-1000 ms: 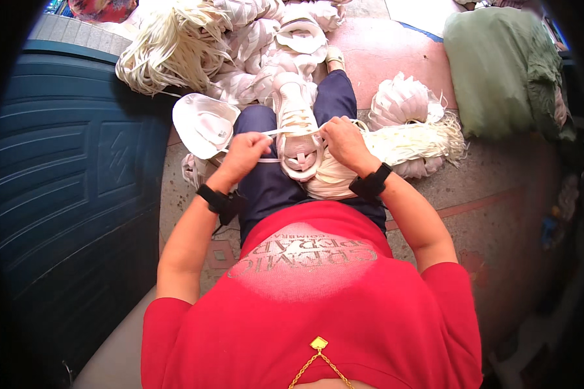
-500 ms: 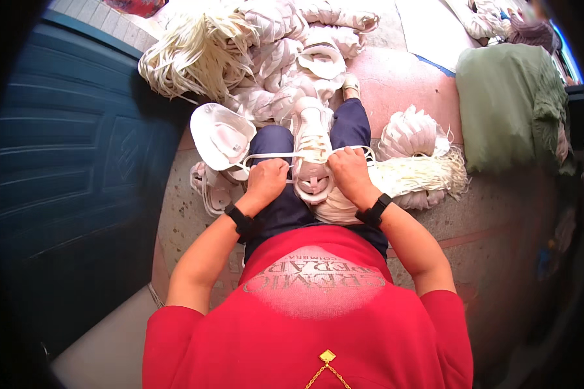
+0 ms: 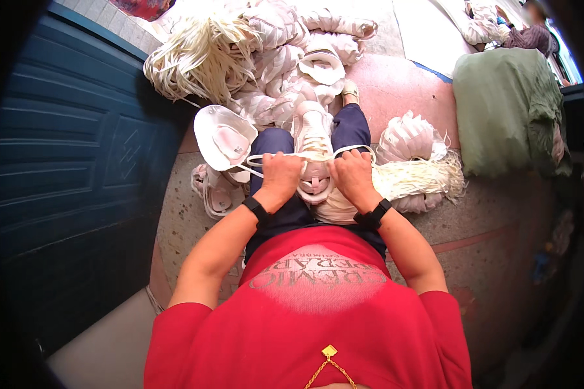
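A pale pink and white sneaker rests between my thighs, its toe pointing away from me. A cream shoelace runs through its eyelets, with loose loops out to both sides. My left hand is closed on the lace at the shoe's left edge, fingers curled. At the right edge my right hand pinches the other lace end. The fingertips of both hands are partly hidden behind the knuckles. Left of my knee is a white shoe upper, opening toward me, with another pinkish shoe below it.
Ahead lies a heap of wrapped pinkish shoe bundles with a bunch of cream laces. More laces and a bundle lie to my right. A green sack stands farther right; a blue door is left. Another person sits far right.
My left hand has moved right and slightly up, close against the shoe with the lace. My right hand has barely moved. The stretched lace on the left has become a slack loop.
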Motion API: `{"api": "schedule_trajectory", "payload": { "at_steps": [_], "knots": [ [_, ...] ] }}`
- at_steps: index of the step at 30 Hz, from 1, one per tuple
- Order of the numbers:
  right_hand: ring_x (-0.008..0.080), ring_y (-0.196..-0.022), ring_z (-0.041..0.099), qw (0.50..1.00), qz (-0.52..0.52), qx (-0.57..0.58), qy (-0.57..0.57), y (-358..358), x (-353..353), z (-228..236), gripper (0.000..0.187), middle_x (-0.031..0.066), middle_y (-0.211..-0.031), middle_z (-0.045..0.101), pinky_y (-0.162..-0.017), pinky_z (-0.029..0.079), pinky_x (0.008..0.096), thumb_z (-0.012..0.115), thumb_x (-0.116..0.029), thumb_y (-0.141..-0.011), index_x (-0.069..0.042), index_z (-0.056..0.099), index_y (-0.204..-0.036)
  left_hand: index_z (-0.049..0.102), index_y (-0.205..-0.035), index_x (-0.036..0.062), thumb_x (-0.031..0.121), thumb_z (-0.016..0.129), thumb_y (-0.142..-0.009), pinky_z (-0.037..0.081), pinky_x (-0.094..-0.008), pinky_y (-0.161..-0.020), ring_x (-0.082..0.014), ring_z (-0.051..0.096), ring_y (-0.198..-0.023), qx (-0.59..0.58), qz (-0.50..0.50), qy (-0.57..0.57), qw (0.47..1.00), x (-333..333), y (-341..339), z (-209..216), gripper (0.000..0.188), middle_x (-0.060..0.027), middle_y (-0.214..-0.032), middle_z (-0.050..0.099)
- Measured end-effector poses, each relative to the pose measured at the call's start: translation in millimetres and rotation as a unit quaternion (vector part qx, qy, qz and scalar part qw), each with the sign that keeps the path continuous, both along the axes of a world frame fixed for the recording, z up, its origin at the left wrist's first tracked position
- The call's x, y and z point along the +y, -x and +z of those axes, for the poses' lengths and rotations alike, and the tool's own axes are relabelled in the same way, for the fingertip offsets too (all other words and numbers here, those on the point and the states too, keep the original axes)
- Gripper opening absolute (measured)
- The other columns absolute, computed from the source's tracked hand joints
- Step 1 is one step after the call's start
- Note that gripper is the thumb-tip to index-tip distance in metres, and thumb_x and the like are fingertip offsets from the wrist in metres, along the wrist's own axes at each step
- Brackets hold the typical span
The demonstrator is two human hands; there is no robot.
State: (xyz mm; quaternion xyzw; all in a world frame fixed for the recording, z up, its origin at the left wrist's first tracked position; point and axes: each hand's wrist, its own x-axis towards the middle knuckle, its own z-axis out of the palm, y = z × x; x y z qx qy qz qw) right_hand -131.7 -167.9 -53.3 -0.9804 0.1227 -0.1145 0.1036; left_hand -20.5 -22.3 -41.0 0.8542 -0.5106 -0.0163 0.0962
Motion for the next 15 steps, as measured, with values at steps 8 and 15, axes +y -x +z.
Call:
{"api": "schedule_trajectory", "payload": {
  "at_steps": [8,15],
  "knots": [
    [0.0228,-0.075,0.051,0.997,-0.044,0.06,-0.011,7.0,-12.8,-14.6,0.013,0.0073,-0.071,0.055,-0.064,0.034,0.0384,0.056,-0.019,-0.07,-0.009,0.06,-0.065,0.06,-0.075,0.0074,0.023,0.06,-0.072,0.037,-0.0402,-0.062,-0.0239,0.051,-0.076,0.004,0.084,0.005,0.996,15.0,8.8,-10.5,0.016,-0.0073,-0.073,0.058],
    [0.0274,-0.076,0.051,0.996,-0.011,0.074,-0.048,4.2,-15.9,-26.2,0.015,0.0114,-0.073,0.054,-0.067,0.036,0.0409,0.055,-0.021,-0.074,-0.007,0.059,-0.071,0.056,-0.077,0.0084,0.016,0.058,-0.068,0.036,-0.0427,-0.063,-0.0262,0.05,-0.08,0.033,0.027,0.046,0.998,9.8,-7.2,-12.7,0.012,-0.0079,-0.08,0.059]
  ]
}}
